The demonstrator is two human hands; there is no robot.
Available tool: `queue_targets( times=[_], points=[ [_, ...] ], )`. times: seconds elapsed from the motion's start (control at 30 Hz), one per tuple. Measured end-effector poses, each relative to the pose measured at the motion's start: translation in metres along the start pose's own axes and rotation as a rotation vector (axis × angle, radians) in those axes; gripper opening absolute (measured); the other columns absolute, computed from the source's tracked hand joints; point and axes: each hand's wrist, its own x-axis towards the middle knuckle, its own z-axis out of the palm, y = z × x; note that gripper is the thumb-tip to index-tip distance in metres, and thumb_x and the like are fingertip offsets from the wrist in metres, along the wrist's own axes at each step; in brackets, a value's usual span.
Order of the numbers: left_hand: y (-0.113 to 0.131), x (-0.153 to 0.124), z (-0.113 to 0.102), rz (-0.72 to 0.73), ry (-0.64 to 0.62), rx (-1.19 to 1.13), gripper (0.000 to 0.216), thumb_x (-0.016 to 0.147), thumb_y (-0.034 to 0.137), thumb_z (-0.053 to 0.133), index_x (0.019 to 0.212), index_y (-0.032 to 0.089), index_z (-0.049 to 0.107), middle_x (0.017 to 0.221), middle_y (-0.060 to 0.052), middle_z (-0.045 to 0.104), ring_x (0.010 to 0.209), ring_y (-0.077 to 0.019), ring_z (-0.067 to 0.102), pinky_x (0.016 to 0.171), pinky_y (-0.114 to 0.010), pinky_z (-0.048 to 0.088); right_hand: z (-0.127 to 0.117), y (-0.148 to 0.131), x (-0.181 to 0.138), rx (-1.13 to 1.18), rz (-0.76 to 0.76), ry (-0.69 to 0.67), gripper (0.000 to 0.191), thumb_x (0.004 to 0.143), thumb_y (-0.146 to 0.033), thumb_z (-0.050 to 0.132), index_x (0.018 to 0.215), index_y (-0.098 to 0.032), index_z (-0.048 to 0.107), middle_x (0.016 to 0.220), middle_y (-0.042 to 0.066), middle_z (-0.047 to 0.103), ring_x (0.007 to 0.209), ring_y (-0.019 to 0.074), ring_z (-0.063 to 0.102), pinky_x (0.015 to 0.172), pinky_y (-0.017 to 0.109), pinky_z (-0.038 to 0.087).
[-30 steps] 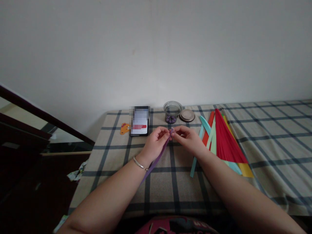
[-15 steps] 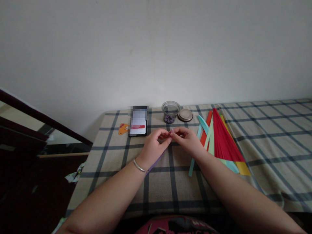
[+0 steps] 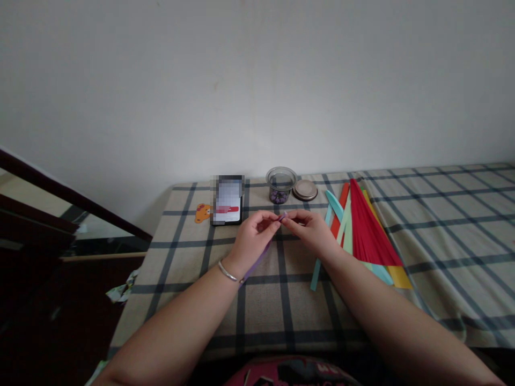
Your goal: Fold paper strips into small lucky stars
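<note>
Both my hands meet above the checked cloth, fingertips pinched together around one end of a purple paper strip [image 3: 257,262]. My left hand [image 3: 254,231], below which the strip's long tail hangs toward the wrist bangle, grips it between thumb and forefinger. From the other side my right hand [image 3: 310,229] pinches the same end, where a small folded purple bit shows between the fingertips. Its exact shape is too small to make out. Just beyond the hands stands a clear plastic tub [image 3: 280,185] with small purple pieces at the bottom. Its round lid [image 3: 305,190] lies beside it.
A phone [image 3: 228,201] with a lit screen stands left of the tub, beside an orange bear cutout [image 3: 202,213]. On the right lie red paper strips [image 3: 370,236] in a fan, with blue, green, orange and yellow ones. The checked tablecloth [image 3: 193,300] reaches the wall.
My fingertips have shifted slightly on the strip, and more purple shows between them. The tub, lid, phone and coloured strips stay in place on the cloth.
</note>
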Motion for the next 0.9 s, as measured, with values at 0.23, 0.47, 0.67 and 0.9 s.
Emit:
queue_targets(
  times=[0.23, 0.47, 0.67, 0.9],
  points=[
    [0.0024, -0.0017, -0.0014, 0.012, 0.025, 0.093, 0.014, 0.085, 0.028, 0.055, 0.090, 0.017, 0.062, 0.087, -0.003, 0.067, 0.080, -0.0143, 0.063, 0.074, -0.027, 0.051, 0.0001, 0.0018, -0.0002, -0.032, -0.017, 0.012, 0.025, 0.072, -0.039, 0.064, 0.080, -0.016, 0.071, 0.077, 0.005, 0.071, 0.066, 0.0158, 0.060, 0.060, 0.028, 0.045],
    [0.0008, -0.0014, -0.0028, 0.101, 0.059, 0.231, 0.012, 0.087, 0.025, 0.052, 0.090, 0.018, 0.062, 0.087, -0.003, 0.067, 0.081, -0.0148, 0.064, 0.075, -0.028, 0.052, -0.0009, 0.0037, -0.0005, -0.138, -0.095, 0.025, 0.021, 0.076, -0.036, 0.061, 0.082, -0.019, 0.072, 0.080, 0.006, 0.073, 0.074, 0.0193, 0.063, 0.067, 0.031, 0.047],
    [-0.0004, -0.0027, -0.0019, 0.128, 0.050, 0.261, 0.011, 0.084, 0.021, 0.055, 0.093, 0.019, 0.060, 0.087, -0.003, 0.067, 0.079, -0.0140, 0.064, 0.073, -0.027, 0.052, 0.0001, 0.0042, -0.0013, -0.178, -0.113, 0.021, 0.022, 0.076, -0.038, 0.061, 0.082, -0.020, 0.073, 0.078, 0.006, 0.072, 0.073, 0.0197, 0.063, 0.063, 0.031, 0.046],
    [0.0043, -0.0037, -0.0030, 0.257, 0.058, 0.408, 0.011, 0.081, 0.012, 0.056, 0.089, 0.018, 0.060, 0.082, -0.002, 0.061, 0.071, -0.0116, 0.056, 0.067, -0.025, 0.048, 0.0024, 0.0020, -0.0036, -0.175, -0.111, 0.025, 0.024, 0.074, -0.042, 0.063, 0.077, -0.019, 0.069, 0.074, 0.006, 0.069, 0.064, 0.0171, 0.059, 0.057, 0.028, 0.043]
  ],
)
